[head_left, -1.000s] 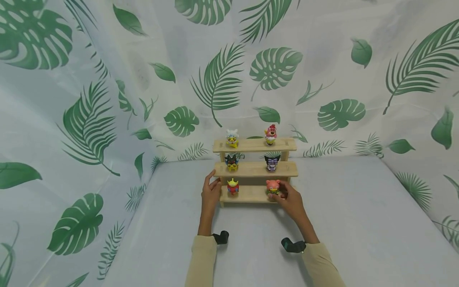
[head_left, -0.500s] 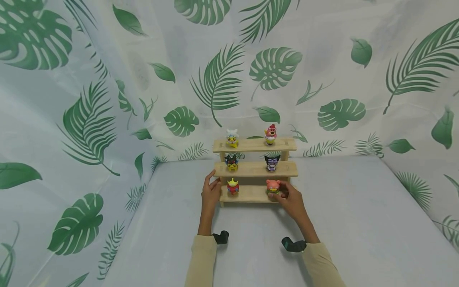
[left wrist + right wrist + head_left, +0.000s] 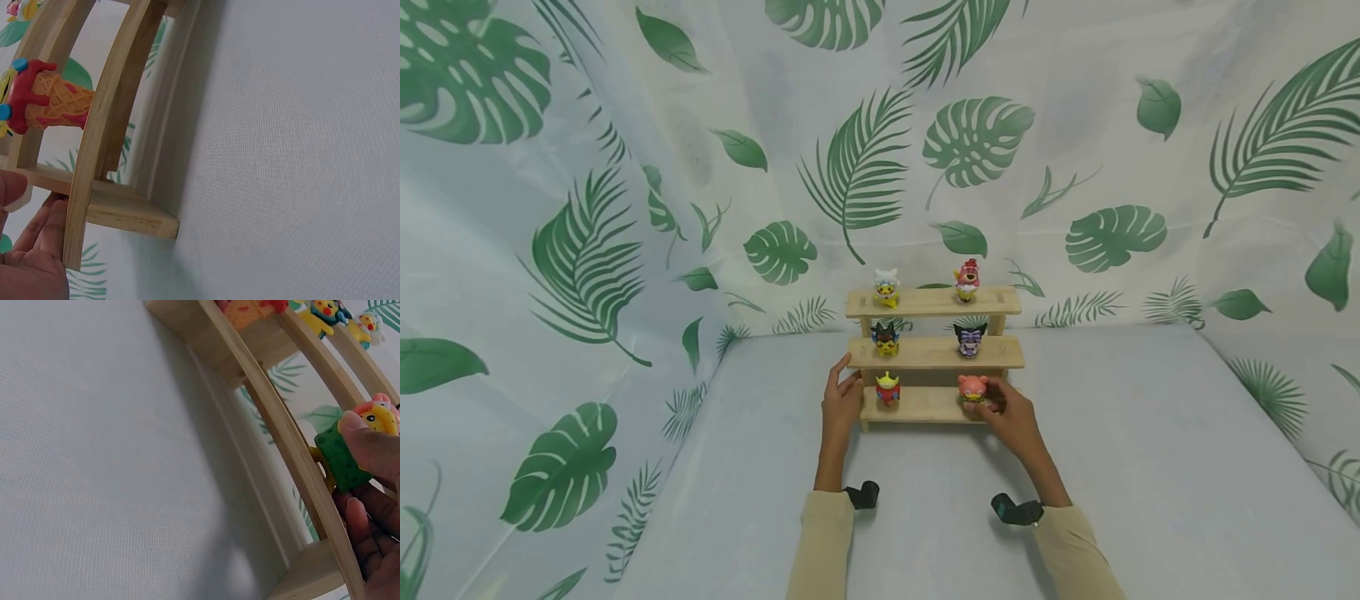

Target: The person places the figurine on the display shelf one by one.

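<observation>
A three-tier wooden display shelf (image 3: 925,403) stands on the table, bearing several small toy figurines. My right hand (image 3: 1011,417) pinches a figurine (image 3: 973,388) with a pink hood at the right of the lowest tier. Its green body and yellow face show in the right wrist view, thumb (image 3: 362,440) on its front and its small feet close at the board. At the shelf's left end, my left hand (image 3: 841,404) grips the side, one finger up at the middle board. Nearest to it is a red figurine (image 3: 56,100) with a waffle-cone body, on the lowest tier.
On the middle tier sit a black-eared yellow figurine (image 3: 886,341) and a purple one with black ears (image 3: 970,342). A white-hooded figurine (image 3: 886,289) and a pink bear figurine (image 3: 967,282) occupy the top tier. A leaf-print sheet (image 3: 1045,75) hangs behind the white table (image 3: 925,533).
The view has shifted very slightly. Both hands keep their hold, and the pink-hooded figurine stays at about the same spot on the lowest tier.
</observation>
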Demonstrator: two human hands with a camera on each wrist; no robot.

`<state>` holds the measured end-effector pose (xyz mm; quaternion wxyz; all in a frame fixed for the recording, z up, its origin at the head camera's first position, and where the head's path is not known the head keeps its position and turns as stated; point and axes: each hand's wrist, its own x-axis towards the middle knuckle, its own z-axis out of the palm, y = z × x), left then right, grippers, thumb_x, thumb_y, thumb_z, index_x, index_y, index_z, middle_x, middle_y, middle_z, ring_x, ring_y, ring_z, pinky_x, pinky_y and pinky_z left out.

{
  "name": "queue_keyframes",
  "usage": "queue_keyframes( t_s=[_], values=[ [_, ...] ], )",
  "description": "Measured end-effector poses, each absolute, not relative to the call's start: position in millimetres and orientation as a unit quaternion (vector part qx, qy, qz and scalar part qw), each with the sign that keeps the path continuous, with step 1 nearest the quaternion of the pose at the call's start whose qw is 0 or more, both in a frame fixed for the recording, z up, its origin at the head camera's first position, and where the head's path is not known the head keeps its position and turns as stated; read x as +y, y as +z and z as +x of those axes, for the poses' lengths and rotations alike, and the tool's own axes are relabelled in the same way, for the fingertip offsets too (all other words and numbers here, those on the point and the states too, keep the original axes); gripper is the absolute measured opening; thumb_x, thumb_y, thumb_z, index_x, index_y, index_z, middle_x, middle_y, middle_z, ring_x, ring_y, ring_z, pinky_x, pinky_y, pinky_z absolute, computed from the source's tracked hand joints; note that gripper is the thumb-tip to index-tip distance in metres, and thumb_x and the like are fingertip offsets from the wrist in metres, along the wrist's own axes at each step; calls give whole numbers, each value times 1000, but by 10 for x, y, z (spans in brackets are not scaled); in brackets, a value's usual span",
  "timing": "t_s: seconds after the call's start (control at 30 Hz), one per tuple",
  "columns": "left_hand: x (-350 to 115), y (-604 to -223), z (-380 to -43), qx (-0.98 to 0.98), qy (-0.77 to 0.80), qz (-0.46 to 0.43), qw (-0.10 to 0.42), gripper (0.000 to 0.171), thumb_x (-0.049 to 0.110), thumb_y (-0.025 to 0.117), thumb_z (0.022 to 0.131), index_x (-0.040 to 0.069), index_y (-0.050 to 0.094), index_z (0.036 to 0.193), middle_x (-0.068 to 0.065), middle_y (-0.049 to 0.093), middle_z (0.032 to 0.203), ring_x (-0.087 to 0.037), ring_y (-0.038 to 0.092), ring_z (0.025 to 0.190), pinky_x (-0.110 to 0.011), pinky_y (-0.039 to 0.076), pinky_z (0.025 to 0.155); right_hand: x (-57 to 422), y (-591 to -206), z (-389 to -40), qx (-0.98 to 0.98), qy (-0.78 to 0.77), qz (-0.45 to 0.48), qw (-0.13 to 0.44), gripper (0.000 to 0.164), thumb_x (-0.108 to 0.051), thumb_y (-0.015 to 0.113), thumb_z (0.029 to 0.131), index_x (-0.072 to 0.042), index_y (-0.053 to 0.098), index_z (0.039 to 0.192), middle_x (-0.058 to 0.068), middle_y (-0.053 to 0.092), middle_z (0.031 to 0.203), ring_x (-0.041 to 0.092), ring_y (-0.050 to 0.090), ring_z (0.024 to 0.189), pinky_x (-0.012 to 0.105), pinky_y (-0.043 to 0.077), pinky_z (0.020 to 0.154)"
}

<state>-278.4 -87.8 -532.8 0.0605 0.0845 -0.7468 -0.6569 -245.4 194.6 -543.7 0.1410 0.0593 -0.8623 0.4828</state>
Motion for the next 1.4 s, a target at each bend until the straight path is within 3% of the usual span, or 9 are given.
queue_keyframes(
  t_s=[0.47, 0.9, 1.17, 1.3, 1.4],
  values=[
    [-860, -5315, -2798, -750, -653, 90, 59, 50, 19, 57, 98, 40, 45, 142, -6, 65, 130, -20, 63, 118, -38, 50, 92, 1976, -5439, -2458, -869, 475, 60, 125, 56, -15, 78, 83, 4, 55, 130, 26, 66, 118, 34, 65, 105, 17, 50, 75],
    [-852, -5338, -2806, -748, -654, 89, 63, 50, 19, 57, 98, 39, 46, 142, -7, 65, 130, -21, 63, 118, -39, 50, 92, 2002, -5401, -2400, -867, 480, 59, 118, 58, -15, 77, 84, 2, 53, 134, 26, 64, 123, 35, 64, 107, 29, 54, 82],
    [-858, -5343, -2808, -746, -657, 85, 66, 50, 19, 57, 98, 39, 46, 142, -8, 65, 130, -21, 62, 119, -40, 50, 92, 2064, -5406, -2287, -854, 499, 65, 132, 58, -14, 76, 85, 0, 51, 135, 22, 63, 126, 35, 63, 112, 10, 48, 80],
    [-869, -5347, -2812, -744, -660, 80, 70, 50, 18, 57, 98, 39, 46, 142, -8, 65, 130, -21, 62, 119, -39, 50, 93, 2096, -5400, -2225, -850, 498, 57, 162, 50, -10, 72, 88, 5, 53, 131, 23, 65, 119, 36, 65, 107, 4, 44, 79],
    [-881, -5355, -2799, -741, -663, 75, 69, 51, 18, 57, 98, 38, 45, 143, -8, 64, 131, -22, 62, 119, -38, 50, 92, 2126, -5398, -2172, -852, 487, 35, 190, 40, -10, 70, 90, 5, 58, 126, 21, 68, 112, 27, 68, 99, 2, 43, 76]
  ],
)
